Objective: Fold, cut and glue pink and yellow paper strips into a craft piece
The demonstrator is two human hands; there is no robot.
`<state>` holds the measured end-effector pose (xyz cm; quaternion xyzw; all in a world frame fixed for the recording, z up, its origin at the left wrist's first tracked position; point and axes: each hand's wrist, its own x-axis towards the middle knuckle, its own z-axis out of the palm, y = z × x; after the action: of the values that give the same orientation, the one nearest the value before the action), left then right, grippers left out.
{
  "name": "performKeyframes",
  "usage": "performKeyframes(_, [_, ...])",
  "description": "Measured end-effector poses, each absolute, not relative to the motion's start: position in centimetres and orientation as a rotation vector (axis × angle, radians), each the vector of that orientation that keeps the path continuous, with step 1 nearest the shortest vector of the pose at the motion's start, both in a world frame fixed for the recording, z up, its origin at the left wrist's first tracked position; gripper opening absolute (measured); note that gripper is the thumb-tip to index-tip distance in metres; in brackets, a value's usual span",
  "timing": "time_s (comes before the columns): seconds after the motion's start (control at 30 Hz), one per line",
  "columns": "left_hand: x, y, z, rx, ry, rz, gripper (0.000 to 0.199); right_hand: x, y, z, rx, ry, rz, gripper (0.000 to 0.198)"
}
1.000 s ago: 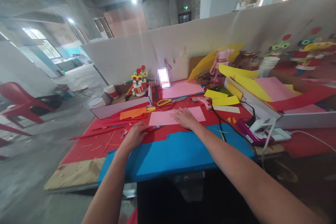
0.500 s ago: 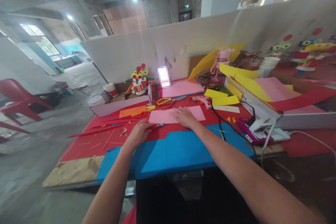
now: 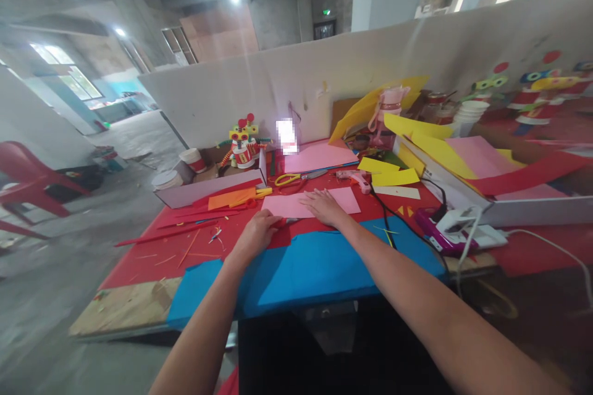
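Note:
A pink paper strip lies flat on the red-covered table. My right hand rests on its middle, fingers spread and palm down. At the strip's lower left corner, my left hand has its fingers curled together. By its fingertips a small grey metallic piece shows at the strip's near edge; its full shape is hidden. Behind the strip are yellow-handled scissors and a pink glue gun. Blue cloth covers the table's front edge below my hands.
Orange paper and red strips lie left, beside a low white box. A paper-cup robot figure stands behind. Yellow paper pieces, a black cord and a purple-white power strip are on the right.
My left hand has shifted slightly right and nearer to me along the strip's near edge. My right hand stays on the pink paper. The view has moved slightly.

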<state>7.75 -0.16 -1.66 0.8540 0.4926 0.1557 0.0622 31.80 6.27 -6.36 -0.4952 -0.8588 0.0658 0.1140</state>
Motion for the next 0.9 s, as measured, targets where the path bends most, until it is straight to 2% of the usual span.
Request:
performKeyframes(0.5, [9.0,-0.5,-1.4,2.597,1.493,0.450,0.036,32.0,6.6,-6.5,-1.437,-2.502,0.231,0.044])
performKeyframes(0.9, [5.3,-0.4,-1.2,2.577,1.608,0.463,0.038,28.0,6.8,-5.5,-1.474,-2.405,0.367,0.044])
